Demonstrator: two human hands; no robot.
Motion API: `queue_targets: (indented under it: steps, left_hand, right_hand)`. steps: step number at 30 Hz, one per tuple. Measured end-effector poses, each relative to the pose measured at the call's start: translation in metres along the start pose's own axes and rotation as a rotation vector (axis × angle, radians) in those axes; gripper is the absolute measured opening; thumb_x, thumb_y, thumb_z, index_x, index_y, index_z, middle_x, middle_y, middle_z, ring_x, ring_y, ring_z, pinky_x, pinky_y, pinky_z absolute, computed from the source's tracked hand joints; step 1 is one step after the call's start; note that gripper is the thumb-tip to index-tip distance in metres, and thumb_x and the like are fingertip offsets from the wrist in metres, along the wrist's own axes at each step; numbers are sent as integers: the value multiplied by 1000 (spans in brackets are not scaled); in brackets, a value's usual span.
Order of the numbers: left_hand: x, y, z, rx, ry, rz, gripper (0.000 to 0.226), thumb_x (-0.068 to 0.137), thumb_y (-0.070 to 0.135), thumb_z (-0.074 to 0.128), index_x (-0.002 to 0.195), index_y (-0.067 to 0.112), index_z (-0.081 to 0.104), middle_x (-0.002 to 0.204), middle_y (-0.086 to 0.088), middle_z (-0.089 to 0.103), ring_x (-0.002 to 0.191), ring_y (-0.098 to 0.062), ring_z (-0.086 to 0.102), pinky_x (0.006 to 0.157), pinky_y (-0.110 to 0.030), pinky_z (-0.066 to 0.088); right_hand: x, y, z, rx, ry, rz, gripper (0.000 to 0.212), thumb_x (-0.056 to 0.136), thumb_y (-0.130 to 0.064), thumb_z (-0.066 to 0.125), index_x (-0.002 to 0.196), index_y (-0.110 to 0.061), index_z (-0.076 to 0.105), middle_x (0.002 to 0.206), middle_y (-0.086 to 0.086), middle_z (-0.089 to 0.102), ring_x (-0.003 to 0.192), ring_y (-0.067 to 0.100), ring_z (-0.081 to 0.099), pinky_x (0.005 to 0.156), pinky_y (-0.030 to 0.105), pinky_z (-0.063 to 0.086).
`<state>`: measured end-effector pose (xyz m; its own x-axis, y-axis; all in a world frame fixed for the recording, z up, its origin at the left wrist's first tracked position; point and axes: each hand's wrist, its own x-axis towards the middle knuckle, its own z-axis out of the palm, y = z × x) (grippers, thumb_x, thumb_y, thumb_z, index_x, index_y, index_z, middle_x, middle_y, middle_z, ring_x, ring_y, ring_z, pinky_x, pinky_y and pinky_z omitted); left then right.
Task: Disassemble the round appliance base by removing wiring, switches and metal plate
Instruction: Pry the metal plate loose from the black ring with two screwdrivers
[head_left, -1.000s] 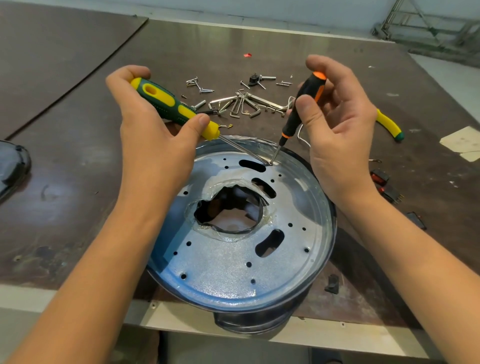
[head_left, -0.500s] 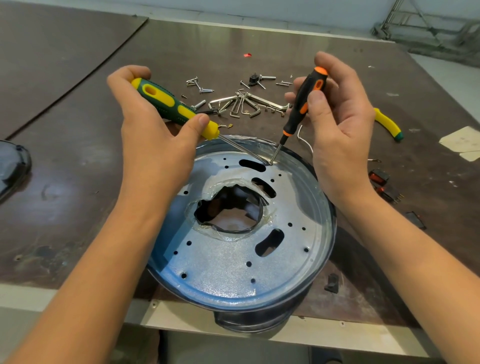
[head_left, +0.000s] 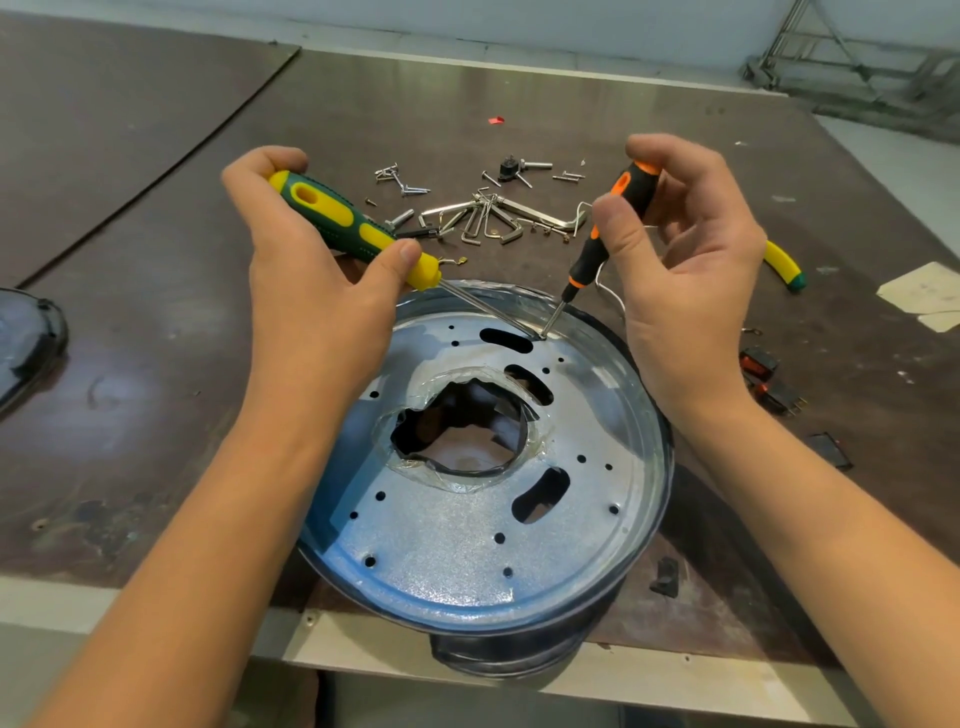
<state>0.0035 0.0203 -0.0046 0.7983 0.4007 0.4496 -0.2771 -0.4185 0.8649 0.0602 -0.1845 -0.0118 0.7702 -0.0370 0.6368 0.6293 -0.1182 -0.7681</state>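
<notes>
I'm gripping the green-and-yellow screwdriver (head_left: 337, 221) in my left hand (head_left: 311, 291) and pinching the black-and-orange screwdriver (head_left: 608, 228) in my right hand (head_left: 685, 291), whose thumb has been shifting along the handle. Both tips are staying at the far edge of the metal plate (head_left: 467, 545), which is still sitting in the round base (head_left: 662, 441).

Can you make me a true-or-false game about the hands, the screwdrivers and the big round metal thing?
1. The left hand grips a green and yellow screwdriver. True.
2. The right hand holds nothing. False: it grips a black and orange screwdriver.
3. Both screwdriver tips meet at the far edge of the metal plate. True.
4. The loose screws lie in the plate's middle hole. False: they lie on the table, beyond the plate.
5. Red switches lie on the table to the right. True.
</notes>
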Motion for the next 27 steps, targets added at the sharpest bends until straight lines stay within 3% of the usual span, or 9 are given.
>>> queue_targets:
  steps: [2, 5, 8, 10, 15, 20, 25, 27]
  left_hand:
    - [0, -2, 0, 25, 13, 11, 62, 85, 12, 77, 121, 25, 28, 93, 13, 47, 80, -2, 63, 82, -28, 58]
    - [0, -3, 1, 33, 24, 11, 62, 85, 13, 77, 120, 26, 28, 90, 14, 47, 75, -2, 61, 77, -19, 55]
    - [0, -3, 1, 27, 24, 9, 61, 85, 12, 77, 120, 25, 28, 89, 15, 48, 74, -2, 62, 77, -23, 56]
    - [0, -2, 1, 28, 20, 6, 61, 85, 11, 77, 121, 25, 29, 89, 15, 48, 74, -2, 62, 79, -28, 58]
    - [0, -1, 1, 36, 17, 10, 62, 85, 13, 77, 121, 25, 28, 91, 14, 47, 80, -10, 64, 82, -33, 58]
    - [0, 0, 0, 30, 10, 8, 62, 85, 13, 77, 121, 25, 28, 92, 11, 47, 84, -15, 65, 82, -37, 59]
    - [0, -1, 0, 38, 13, 9, 62, 85, 13, 77, 122, 25, 28, 94, 11, 48, 82, -7, 64, 82, -31, 58]
    - [0, -1, 1, 40, 15, 10, 62, 85, 13, 77, 121, 25, 28, 93, 11, 49, 80, -5, 63, 81, -29, 58]
  right_hand:
    - [-1, 2, -1, -4, -19, -18, 27, 100, 3, 59, 127, 0, 59, 105, 11, 63, 97, 26, 65, 90, 45, 57]
    - [-3, 2, -2, 63, -27, 13, 33, 103, 7, 43, 133, -2, 54, 116, 18, 65, 107, 41, 68, 96, 54, 57]
    - [-2, 1, -2, 55, 6, 34, 26, 105, -3, 50, 129, -1, 57, 116, 18, 62, 106, 30, 63, 95, 55, 54]
    - [0, 1, -2, -8, 36, -6, 24, 102, -6, 59, 125, 1, 61, 112, 16, 61, 98, 19, 59, 89, 42, 53]
    - [-3, 1, -1, 76, 0, 12, 33, 105, 7, 38, 135, 3, 52, 117, 20, 64, 106, 39, 68, 96, 48, 57]
    - [-1, -1, -1, -7, 34, 7, 24, 102, -4, 59, 126, 0, 60, 113, 20, 61, 99, 17, 60, 89, 41, 54]
    - [-2, 2, -2, 75, 5, 35, 31, 104, 1, 43, 134, -1, 53, 117, 20, 64, 111, 43, 64, 99, 59, 52]
    - [-1, 1, -1, 87, 13, 55, 27, 105, -3, 47, 130, 0, 55, 113, 19, 62, 106, 35, 63, 97, 57, 53]
